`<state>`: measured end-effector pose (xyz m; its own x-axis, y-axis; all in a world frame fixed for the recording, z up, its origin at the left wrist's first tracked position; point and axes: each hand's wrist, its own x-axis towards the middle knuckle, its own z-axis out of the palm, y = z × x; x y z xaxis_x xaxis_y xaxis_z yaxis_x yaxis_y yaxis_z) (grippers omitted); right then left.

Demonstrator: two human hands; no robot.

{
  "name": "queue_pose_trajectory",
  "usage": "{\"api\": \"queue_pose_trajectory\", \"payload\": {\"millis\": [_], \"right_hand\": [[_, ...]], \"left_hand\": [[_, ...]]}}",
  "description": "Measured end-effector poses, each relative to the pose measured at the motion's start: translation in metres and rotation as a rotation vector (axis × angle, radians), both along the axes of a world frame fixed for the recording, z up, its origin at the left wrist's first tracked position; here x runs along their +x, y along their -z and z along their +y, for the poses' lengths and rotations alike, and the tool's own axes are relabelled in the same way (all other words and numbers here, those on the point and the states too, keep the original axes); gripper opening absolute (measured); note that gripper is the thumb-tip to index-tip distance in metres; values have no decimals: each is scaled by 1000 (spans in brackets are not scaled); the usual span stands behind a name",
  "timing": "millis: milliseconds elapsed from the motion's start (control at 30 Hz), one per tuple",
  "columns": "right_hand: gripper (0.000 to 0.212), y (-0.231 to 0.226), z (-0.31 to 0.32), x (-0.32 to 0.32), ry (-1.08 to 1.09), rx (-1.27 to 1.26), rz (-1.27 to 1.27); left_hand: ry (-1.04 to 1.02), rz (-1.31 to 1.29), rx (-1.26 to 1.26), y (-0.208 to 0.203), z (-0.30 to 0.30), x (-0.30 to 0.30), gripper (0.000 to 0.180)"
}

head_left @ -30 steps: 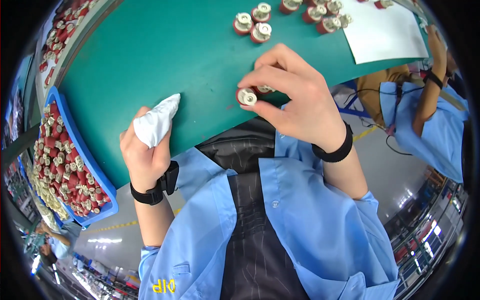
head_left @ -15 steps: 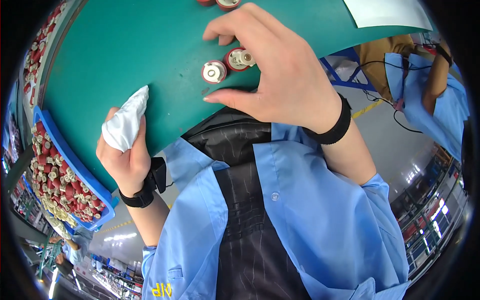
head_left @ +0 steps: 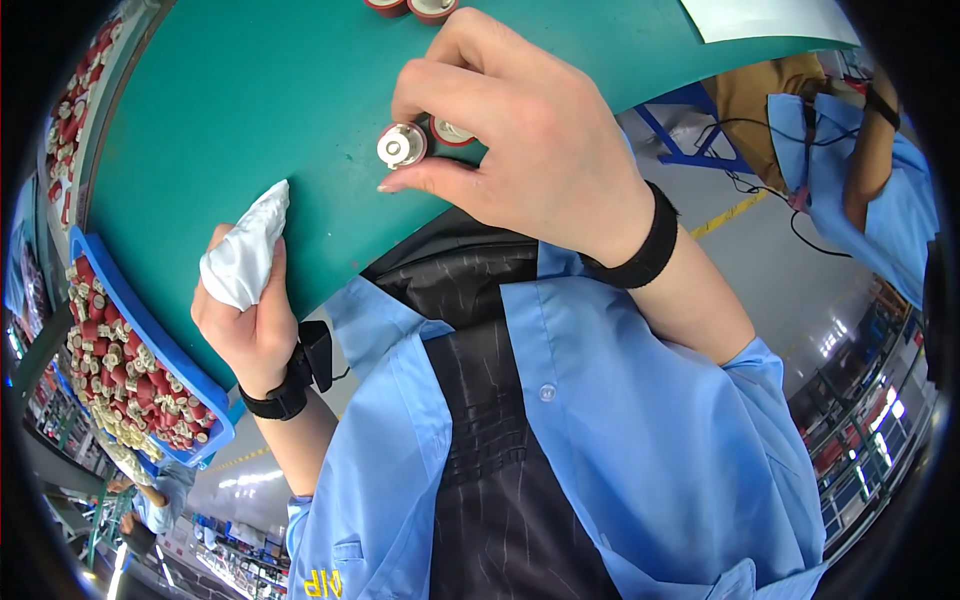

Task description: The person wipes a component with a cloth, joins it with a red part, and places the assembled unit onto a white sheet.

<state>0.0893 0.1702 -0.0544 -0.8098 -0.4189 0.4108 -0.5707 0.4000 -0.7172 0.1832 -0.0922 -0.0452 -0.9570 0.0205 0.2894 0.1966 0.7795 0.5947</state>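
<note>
Green mat [head_left: 250, 120]: right hand [head_left: 530, 150] now pinches one round part [head_left: 402, 146] — lifted from beside its twin; left hand [head_left: 250, 320] clutches white cloth [head_left: 245, 250].

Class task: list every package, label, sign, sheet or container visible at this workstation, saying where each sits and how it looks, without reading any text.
Blue tray: left of the green table, long and rectangular, full of small red-and-cream round parts.
White paper sheet: top right on the table, flat, plain white.
Yellow embroidered mark: lower shirt front, small.
No screens visible.
</note>
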Motion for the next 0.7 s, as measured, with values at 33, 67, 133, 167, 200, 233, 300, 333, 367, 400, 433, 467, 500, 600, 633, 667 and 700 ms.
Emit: {"api": "queue_pose_trajectory", "payload": {"millis": [33, 67, 133, 167, 200, 233, 300, 333, 367, 400, 433, 467, 500, 600, 633, 667, 700], "right_hand": [[27, 2, -1, 1, 9, -2, 15], [28, 3, -2, 1, 18, -4, 30], [28, 3, -3, 0, 26, -6, 46], [28, 0, -4, -1, 28, -31, 46], [29, -4, -3, 1, 28, -54, 41], [29, -4, -3, 2, 27, -78, 36], [28, -3, -2, 2, 15, -72, 26], [28, -1, -2, 4, 7, -67, 23], [27, 1, -1, 4, 2, -62, 25], [27, 2, -1, 3, -2, -58, 28], [27, 3, -1, 2, -5, -53, 31], [27, 4, -2, -1, -7, -48, 34], [26, 4, -2, -2, -9, -44, 36], [26, 2, 0, 1, -13, 4, 43], [27, 1, 0, 2, -16, 27, 46], [27, -4, 4, 1, -16, 29, 42], [27, -13, 10, -3, -85, 7, -27]], "left_hand": [[1, 2, -1, 1, 0, 0, 20], [3, 8, 8, 2, -1, 0, 20], [6, 18, 28, 5, -1, 1, 20], [5, 18, 28, 4, -1, -1, 20], [-8, 17, 28, 2, 1, -1, 21], [-22, 15, 29, 0, 2, -1, 21], [-41, 10, 29, 0, 2, 2, 22], [-22, 15, 32, 2, 1, 3, 22], [1, 27, 35, 4, -1, 1, 22], [25, 39, 38, 5, -2, -1, 22], [27, 42, 37, 5, -3, -1, 22], [27, 38, 45, 6, -3, 0, 22], [27, 33, 52, 6, -4, 0, 22], [19, 31, 50, 5, 0, -1, 21], [13, 38, 39, 3, 2, -2, 20], [7, 45, 27, 3, 2, -3, 19], [3, 44, 26, 3, 2, -2, 19]]}}
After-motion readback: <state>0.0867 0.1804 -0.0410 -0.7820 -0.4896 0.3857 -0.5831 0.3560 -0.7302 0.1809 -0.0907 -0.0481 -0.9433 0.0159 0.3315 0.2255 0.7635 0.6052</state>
